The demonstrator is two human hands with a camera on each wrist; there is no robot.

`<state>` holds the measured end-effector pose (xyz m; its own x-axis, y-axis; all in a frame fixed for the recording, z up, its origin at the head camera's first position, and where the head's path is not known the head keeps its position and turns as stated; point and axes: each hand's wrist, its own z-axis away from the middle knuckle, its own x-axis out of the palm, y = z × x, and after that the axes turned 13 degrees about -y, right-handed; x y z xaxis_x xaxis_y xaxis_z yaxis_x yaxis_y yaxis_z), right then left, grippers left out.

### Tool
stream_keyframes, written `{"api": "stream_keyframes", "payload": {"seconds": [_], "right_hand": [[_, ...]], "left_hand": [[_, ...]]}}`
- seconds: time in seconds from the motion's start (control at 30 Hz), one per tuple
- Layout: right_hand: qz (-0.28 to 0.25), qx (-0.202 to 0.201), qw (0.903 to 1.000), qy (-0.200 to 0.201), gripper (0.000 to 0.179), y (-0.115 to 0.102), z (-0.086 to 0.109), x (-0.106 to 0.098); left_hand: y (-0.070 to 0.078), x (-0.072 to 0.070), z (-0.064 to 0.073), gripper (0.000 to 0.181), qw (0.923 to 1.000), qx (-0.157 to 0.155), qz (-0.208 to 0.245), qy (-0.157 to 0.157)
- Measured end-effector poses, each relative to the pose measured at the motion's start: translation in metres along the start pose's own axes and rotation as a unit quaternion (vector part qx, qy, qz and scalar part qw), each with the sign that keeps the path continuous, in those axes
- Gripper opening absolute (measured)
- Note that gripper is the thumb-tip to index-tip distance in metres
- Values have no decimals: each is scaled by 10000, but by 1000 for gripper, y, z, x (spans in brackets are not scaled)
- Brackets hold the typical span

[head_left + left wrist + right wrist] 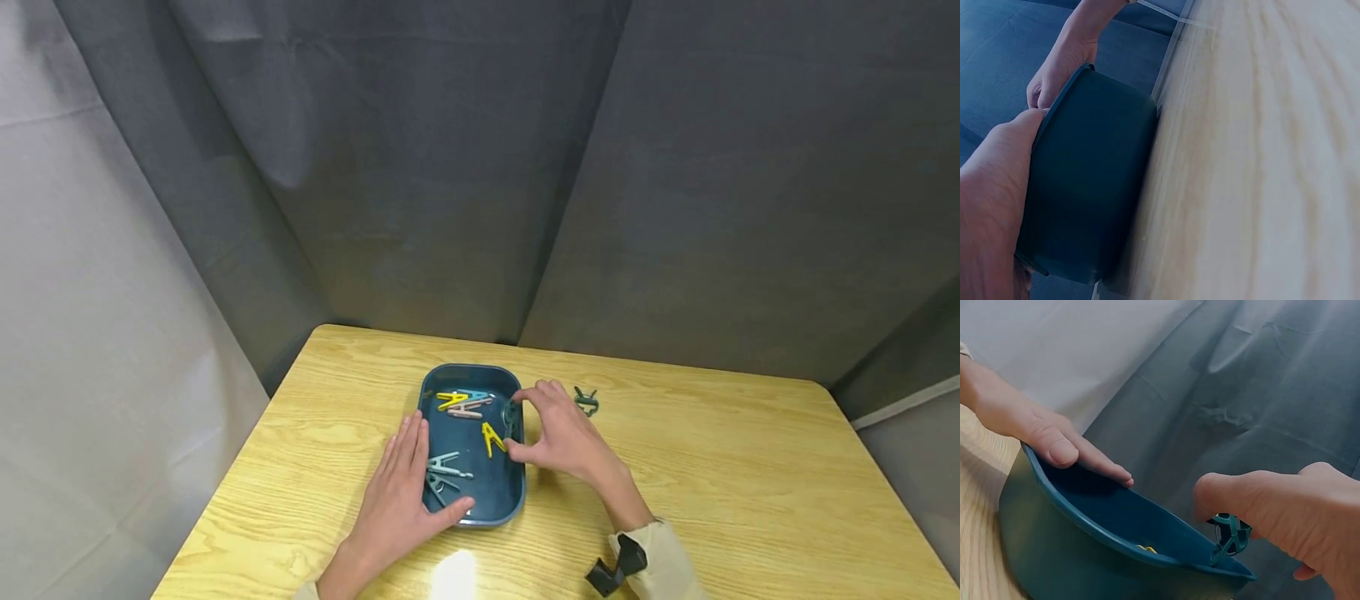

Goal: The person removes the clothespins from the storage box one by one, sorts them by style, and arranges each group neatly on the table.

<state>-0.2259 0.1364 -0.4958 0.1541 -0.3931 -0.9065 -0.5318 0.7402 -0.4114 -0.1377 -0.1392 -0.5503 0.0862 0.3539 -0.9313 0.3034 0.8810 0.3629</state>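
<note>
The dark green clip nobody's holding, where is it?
In the head view, the dark green clip lies on the table, right of the blue tub and close beside the right hand.

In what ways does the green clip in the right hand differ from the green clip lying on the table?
The held clip is gripped by the right hand, while no hand holds the other clip. The held clip is at the right edge of the blue container; the other clip lies outside it, on the table. Both are dark green.
</note>
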Motion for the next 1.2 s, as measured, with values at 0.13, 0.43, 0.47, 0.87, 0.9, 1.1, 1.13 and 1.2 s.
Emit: {"api": "stream_keyframes", "payload": {"seconds": [0.13,0.43,0.47,0.87,0.9,1.1,1.13,1.2], "right_hand": [[-105,-42,9999,40,61,2,1,-5],[62,234,9991,335,60,33,11,-30],[108,288,9989,352,60,39,13,-32],[237,1092,9937,121,62,107,25,-31],[237,1167,9928,100,62,113,27,-30],[269,1464,9889,23,65,140,34,-23],[269,1503,9883,14,64,143,35,-22],[270,1579,9871,-3,64,147,37,-21]], "left_hand": [[0,0,-1,126,10000,36,7,58],[0,1,-1,127,9999,45,-58,105],[0,1,-1,127,9999,39,-64,98],[0,-1,0,127,10000,-19,1,12],[0,0,0,127,10000,-28,7,-1],[1,0,0,127,10000,-20,0,26],[1,0,0,127,10000,-16,3,39],[1,0,0,127,10000,-30,9,41]]}}
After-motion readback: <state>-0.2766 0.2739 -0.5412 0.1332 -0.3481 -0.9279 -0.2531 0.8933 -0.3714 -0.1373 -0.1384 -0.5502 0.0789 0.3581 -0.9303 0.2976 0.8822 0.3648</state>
